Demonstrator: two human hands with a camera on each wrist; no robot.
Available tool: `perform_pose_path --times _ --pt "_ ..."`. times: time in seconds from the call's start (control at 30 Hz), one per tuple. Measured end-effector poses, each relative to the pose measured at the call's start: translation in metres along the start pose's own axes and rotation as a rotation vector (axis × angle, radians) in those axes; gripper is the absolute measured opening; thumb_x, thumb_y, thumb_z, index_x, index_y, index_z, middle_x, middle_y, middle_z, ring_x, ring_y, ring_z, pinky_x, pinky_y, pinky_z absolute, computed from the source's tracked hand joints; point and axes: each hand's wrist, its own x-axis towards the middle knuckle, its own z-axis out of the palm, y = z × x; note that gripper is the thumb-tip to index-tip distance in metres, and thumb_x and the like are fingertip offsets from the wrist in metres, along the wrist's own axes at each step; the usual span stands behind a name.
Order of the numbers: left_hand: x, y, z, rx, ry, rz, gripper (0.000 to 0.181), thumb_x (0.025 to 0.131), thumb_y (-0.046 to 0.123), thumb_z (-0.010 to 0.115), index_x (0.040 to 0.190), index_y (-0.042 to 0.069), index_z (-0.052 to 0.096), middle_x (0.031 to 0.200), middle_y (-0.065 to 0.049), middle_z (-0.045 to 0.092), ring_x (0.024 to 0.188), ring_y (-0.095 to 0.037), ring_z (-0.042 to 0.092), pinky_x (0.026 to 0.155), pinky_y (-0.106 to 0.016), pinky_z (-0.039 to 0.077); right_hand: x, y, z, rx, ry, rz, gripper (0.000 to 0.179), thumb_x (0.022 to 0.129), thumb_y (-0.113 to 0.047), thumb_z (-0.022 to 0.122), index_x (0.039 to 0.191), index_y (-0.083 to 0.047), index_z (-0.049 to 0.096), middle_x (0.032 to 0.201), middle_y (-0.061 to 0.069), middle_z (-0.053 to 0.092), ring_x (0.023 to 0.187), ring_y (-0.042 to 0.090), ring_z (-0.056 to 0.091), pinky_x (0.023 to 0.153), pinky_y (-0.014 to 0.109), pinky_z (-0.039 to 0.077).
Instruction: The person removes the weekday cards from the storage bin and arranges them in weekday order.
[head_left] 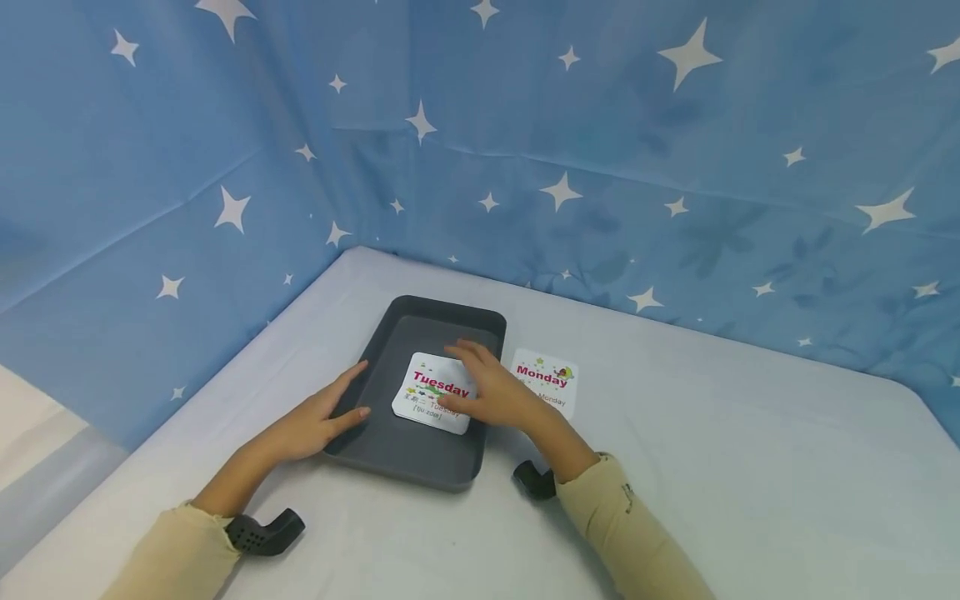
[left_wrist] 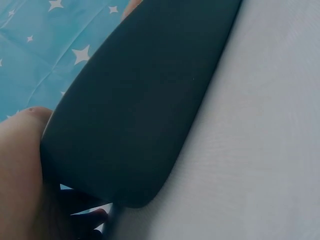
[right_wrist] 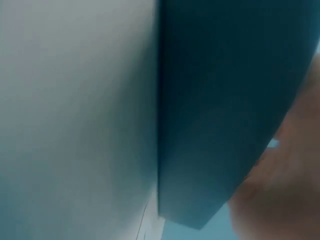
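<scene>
A dark grey rectangular tray point(head_left: 427, 458) lies on a white-covered table. Inside it is a white card point(head_left: 438, 382) with rounded corners, printed "Tuesday" in red. My left hand point(head_left: 311, 425) rests over the tray's left rim, fingers extended and thumb apart, tips just inside. Reaching over the right rim, my right hand point(head_left: 498, 392) spreads across the card's right side, thumb over its printed face and fingers near its upper edge. A "Monday" card point(head_left: 542, 371) lies right of the tray, partly hidden by that hand. Both wrist views show the tray's dark outer wall point(left_wrist: 130, 100).
Black wrist-worn devices point(head_left: 266, 533) stick out from both beige sleeves point(head_left: 630, 525) near the tray's front. A blue curtain point(head_left: 637, 167) with white stars stands behind the table and along its left side.
</scene>
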Motion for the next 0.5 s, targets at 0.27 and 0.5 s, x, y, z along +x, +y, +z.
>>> perform_pose_path --times 0.27,0.5 --pt "-0.0023 0.0011 0.0001 -0.003 0.008 0.002 0.069 0.094 0.036 0.046 0.147 0.008 0.011 0.150 -0.024 0.014 0.135 -0.045 0.016 0.105 -0.062 0.019 -0.0011 -0.0021 0.0117 -0.202 -0.119 0.012 0.099 0.069 -0.058 0.070 0.144 -0.010 0.027 0.145 0.013 0.032 0.136 0.031 0.026 0.108 0.051 0.025" --pt "0.0005 -0.0008 -0.0001 0.000 0.007 -0.001 0.069 0.094 0.037 0.046 0.147 0.009 0.011 0.150 -0.023 0.014 0.136 -0.044 0.016 0.105 -0.061 0.020 0.0007 -0.0049 0.0119 -0.316 -0.185 0.082 0.108 0.065 -0.063 0.070 0.145 -0.009 0.021 0.146 0.014 0.031 0.140 0.033 0.015 0.110 0.048 0.022"
